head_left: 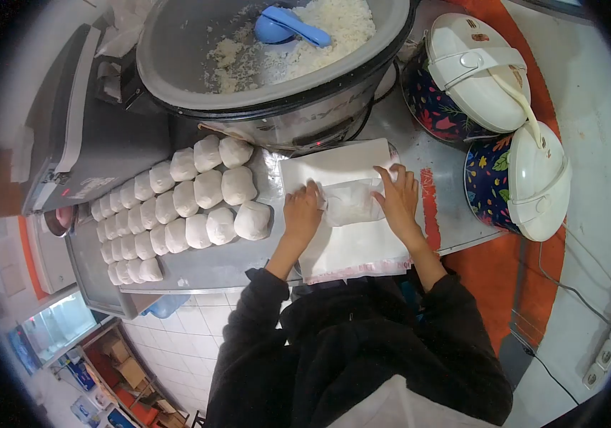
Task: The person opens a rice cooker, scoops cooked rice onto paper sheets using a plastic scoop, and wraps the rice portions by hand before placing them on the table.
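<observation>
A partly folded white paper packet [352,202] lies on a stack of white wrapping paper [348,253] in front of me. My left hand [302,209] grips its left end, fingers curled in. At the opposite end, my right hand [399,192] has its fingers bent over the paper, pinching the fold. The packet's filling is hidden by the wrapping. To the left, several rounded white paper-wrapped packets [208,188] stand in close rows on the metal table.
Behind the paper is a large rice cooker [263,118] with white rice [341,25] and a blue scoop [291,27] inside. Two patterned lidded containers [448,93] stand at the right. A grey box [105,135] is at the left; cables and power sockets [609,349] line the right wall.
</observation>
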### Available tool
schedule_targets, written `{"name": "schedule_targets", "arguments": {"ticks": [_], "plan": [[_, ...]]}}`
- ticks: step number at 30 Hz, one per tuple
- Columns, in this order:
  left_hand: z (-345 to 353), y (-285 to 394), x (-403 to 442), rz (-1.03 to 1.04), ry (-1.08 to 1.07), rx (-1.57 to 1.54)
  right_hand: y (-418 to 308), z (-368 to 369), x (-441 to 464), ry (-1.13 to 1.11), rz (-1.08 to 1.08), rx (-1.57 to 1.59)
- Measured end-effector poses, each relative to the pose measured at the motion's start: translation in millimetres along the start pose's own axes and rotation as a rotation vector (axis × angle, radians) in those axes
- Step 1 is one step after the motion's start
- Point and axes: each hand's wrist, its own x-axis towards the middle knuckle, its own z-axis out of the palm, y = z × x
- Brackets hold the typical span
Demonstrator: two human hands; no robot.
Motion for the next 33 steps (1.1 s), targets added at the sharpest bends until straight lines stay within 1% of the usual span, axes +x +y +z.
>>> {"name": "schedule_targets", "arguments": {"ticks": [2,3,4,5,6,7,8,9,10,11,12,13,14,15,16,17,18,19,20,21,22,23,24,25,27,28,29,30,31,32,33], "plan": [[-4,7,4,-0.145,0.335,0.216,-1,1,6,-0.017,-0.032,0.003],[-13,9,7,-0.141,0.341,0.217,0,0,10,-0.029,-0.064,0.004],[-25,12,6,-0.152,0.213,0.129,1,1,11,-0.026,-0.067,0.004],[-31,12,5,-0.165,0.086,0.041,3,5,11,-0.132,-0.019,0.057],[-30,9,3,-0.172,0.090,0.044,4,10,10,-0.240,0.028,0.112],[-25,5,0,-0.157,0.095,-0.133,7,16,10,-0.243,0.017,0.116],[-22,1,-3,-0.142,0.099,-0.311,10,21,8,-0.252,0.125,0.344],[-21,1,-7,-0.154,0.102,-0.307,13,24,6,-0.264,0.237,0.571],[-20,3,-11,-0.023,0.148,-0.291,15,26,1,-0.274,0.230,0.573],[-18,4,-16,0.109,0.191,-0.274,18,26,-7,-0.176,0.032,0.460],[-13,1,-21,0.099,0.191,-0.274,21,27,-12,-0.076,-0.163,0.345],[-6,-4,-28,0.208,0.139,-0.119,25,31,-17,-0.085,-0.165,0.346],[-1,-8,-35,0.318,0.085,0.035,31,37,-23,-0.041,-0.322,0.328],[-6,-11,-38,0.316,0.083,0.033,36,39,-27,0.006,-0.478,0.309],[-15,-15,-37,0.342,-0.011,-0.006,42,34,-24,0.008,-0.483,0.307],[-24,-16,-37,0.365,-0.106,-0.045,49,29,-21,-0.093,-0.562,0.322],[-38,-14,-38,0.361,-0.102,-0.046,55,23,-20,-0.195,-0.640,0.337],[-55,-11,-37,0.405,-0.135,-0.086,59,20,-21,-0.193,-0.646,0.336],[-65,-11,-33,0.452,-0.161,-0.120,62,17,-17,-0.168,-0.752,0.330],[-64,-15,-30,0.447,-0.148,-0.110,62,14,-11,-0.144,-0.860,0.324],[-59,-19,-30,0.492,-0.163,-0.116,62,11,-9,-0.142,-0.872,0.327],[-55,-23,-30,0.539,-0.180,-0.123,63,8,-9,-0.188,-0.903,0.337],[-56,-24,-27,0.532,-0.177,-0.120,63,5,-8,-0.237,-0.932,0.346],[-56,-26,-23,0.561,-0.163,-0.122,68,9,-5,-0.238,-0.937,0.347],[-57,-23,-14,0.590,-0.144,-0.123,79,17,7,-0.260,-1.105,0.277],[-60,-16,-9,0.362,-0.163,-0.315,63,7,17,-0.262,-1.109,0.276],[-60,-11,-4,0.131,-0.180,-0.503,44,-2,27,-0.559,-0.674,0.336],[-55,-8,0,0.126,-0.179,-0.505,25,-16,37,-0.827,-0.215,0.380],[-45,-8,3,0.118,-0.117,-0.484,16,-24,47,-0.845,-0.171,0.555],[-34,-7,6,0.108,-0.055,-0.463,17,-18,48,-0.854,-0.172,0.556],[-11,-10,12,0.148,-0.024,-0.396,20,-6,49,-0.865,-0.215,0.441]]}}
